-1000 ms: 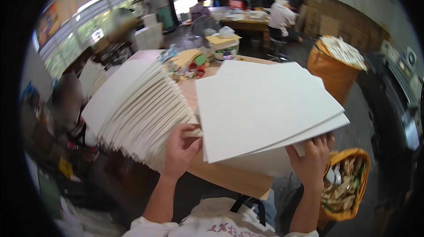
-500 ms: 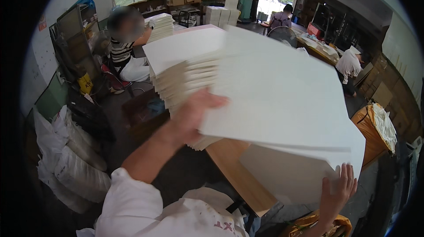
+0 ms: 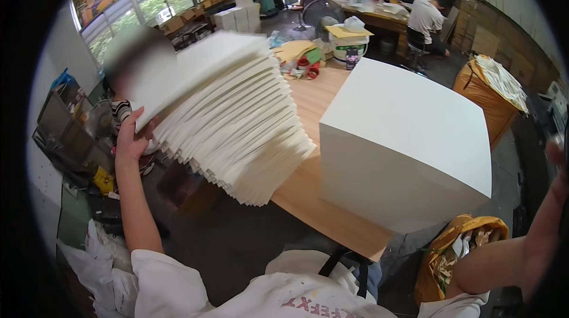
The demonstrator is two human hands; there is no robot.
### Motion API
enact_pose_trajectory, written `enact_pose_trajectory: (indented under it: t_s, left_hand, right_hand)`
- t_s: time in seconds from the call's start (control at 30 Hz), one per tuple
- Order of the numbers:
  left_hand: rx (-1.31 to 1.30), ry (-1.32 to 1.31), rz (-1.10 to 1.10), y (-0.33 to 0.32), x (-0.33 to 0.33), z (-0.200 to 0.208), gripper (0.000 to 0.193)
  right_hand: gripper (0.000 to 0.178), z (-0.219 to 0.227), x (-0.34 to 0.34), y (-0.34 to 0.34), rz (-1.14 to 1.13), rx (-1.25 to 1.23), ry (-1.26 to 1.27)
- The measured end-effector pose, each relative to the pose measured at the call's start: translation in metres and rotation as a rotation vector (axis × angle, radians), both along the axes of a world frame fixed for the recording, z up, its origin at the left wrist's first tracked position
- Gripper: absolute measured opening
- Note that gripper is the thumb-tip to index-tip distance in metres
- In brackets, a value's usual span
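At the left side of the table rises a tall stack of white sheets (image 3: 237, 122), its layers staggered like steps. My left hand (image 3: 134, 135) is closed on the near left corner of the top white sheets (image 3: 201, 66), thumb above and fingers below; how many it grips I cannot tell. To the right on the same table stands a neat, square-edged block of white sheets (image 3: 409, 122). My right hand (image 3: 556, 155) is at the far right rim of the picture, apart from both stacks, its fingers cut off and dark.
The wooden table (image 3: 338, 214) shows between the stacks. Behind lie coloured papers, red tape rolls (image 3: 308, 70) and a white bucket (image 3: 349, 45). An orange bag of scraps (image 3: 435, 270) stands near right, another orange sack (image 3: 489, 98) beyond. A co-worker (image 3: 121, 104) sits beyond the left stack.
The large white sheet held between both hands is now out of them, and the right block lies in full view. My left hand moved left to the staggered stack; my right hand swung far right.
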State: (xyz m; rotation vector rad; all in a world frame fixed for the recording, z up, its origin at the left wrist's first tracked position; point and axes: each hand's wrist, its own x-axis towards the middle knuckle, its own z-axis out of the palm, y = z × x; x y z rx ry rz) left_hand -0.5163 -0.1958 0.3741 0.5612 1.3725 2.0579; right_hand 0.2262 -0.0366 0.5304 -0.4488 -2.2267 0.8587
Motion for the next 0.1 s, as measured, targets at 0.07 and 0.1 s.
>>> enact_pose_trajectory:
  t_s: [0.07, 0.1]
  left_hand:
    - [-0.057, -0.018, -0.084, 0.012, -0.006, -0.005, 0.036]
    - [-0.074, -0.007, -0.089, 0.015, -0.007, -0.005, 0.043]
  right_hand:
    - [0.073, -0.006, 0.056, 0.024, -0.213, -0.386, -0.142]
    - [0.073, -0.008, 0.058, 0.025, -0.223, -0.393, -0.14]
